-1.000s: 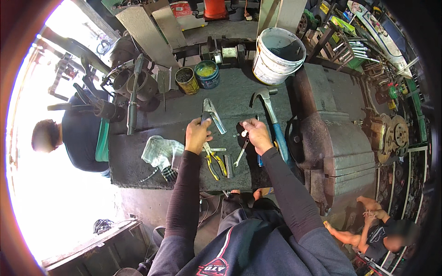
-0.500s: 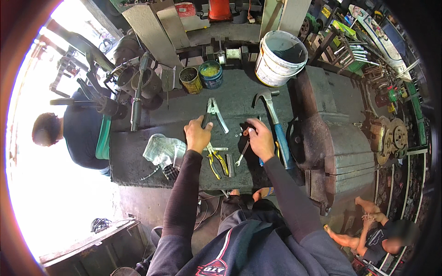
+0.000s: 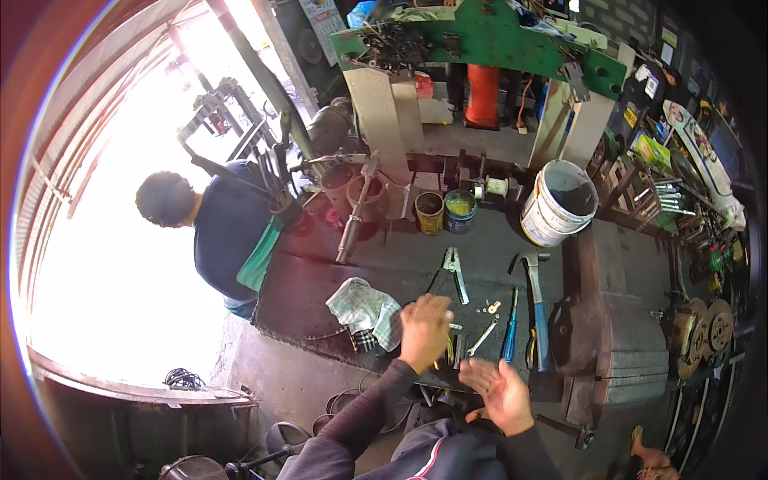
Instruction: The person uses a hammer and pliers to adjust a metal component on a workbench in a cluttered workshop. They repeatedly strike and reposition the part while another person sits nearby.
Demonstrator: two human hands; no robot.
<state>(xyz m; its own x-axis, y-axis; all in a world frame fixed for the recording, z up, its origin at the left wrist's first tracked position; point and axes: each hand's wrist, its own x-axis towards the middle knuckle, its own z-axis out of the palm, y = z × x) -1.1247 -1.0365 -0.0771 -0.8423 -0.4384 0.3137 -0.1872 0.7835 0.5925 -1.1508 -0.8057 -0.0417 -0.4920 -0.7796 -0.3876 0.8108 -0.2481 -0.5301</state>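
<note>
Dark workshop counter (image 3: pixel 304 286)

No grip in left hand (image 3: pixel 426 330) or right hand (image 3: pixel 502 394), fingers extended. Beyond the latter, on counter: wrench (image 3: pixel 483 336). Looks stiff, light, perhaps oily; grip mid-shank. Near left hand: soft-looking cloth (image 3: pixel 358 306).

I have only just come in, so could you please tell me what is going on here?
Someone is at a bench, both hands open and apparently holding nothing. The left hand partly hides the pliers, with the cloth to its left. The right hand is nearer the body. The wrench, screwdriver and hammer lie side by side on the bench. Another person is at its left end.
</note>
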